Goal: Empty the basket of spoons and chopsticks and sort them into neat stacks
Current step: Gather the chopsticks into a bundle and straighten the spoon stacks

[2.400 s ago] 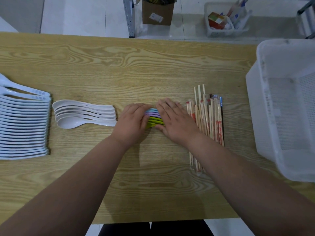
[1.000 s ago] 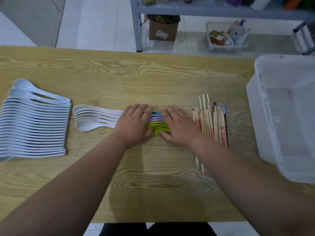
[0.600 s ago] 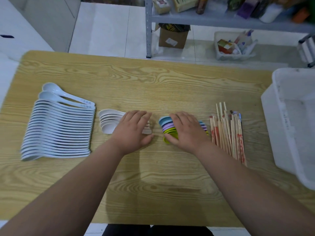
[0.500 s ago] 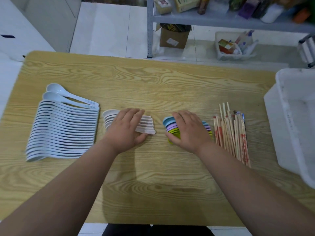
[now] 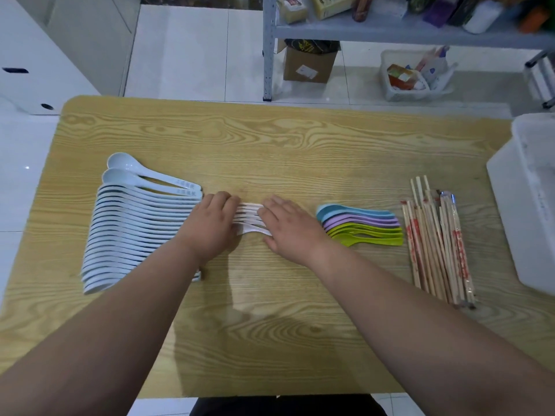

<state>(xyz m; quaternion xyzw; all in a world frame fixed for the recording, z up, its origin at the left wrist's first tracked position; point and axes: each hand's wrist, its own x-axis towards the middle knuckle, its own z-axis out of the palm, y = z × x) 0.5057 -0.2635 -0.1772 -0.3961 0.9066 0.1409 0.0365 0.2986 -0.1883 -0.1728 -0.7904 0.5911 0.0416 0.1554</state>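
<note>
Both hands flat, fingers together, palms down on the small white spoon stack (image 5: pixel 251 219). Left hand (image 5: pixel 211 228) covers the bowl end, right hand (image 5: pixel 289 228) covers the handle tips. No pinch in either grip, just pressing in from both ends, stack squeezed between them on the counter (image 5: pixel 270 151). Only the mid handles show between the hands.

Change from half a second ago: right hand was on the coloured spoons (image 5: pixel 359 225), now it has crossed over to the white stack. Left hand was already there and stays. The white stack now sits further left, close against the handle ends of the big pale-blue spoon row (image 5: pixel 135 223). Coloured spoons left alone and uncovered: blue, purple, green, nested, bowls left, look squared up.

Chopsticks (image 5: pixel 435 241) lie just right of the coloured spoons, roughly parallel but ends uneven, some in wrappers. Basket (image 5: pixel 528 205) at the right counter edge, partly out of frame; the part in view looks empty.

Judgement: emptying done, sorting done, this is final tidying. Coloured stack likely finished, white stack being aligned now. Chopsticks probably the last pile needing a squaring. Risk: pushing the white stack further left could nudge the blue row.
</note>
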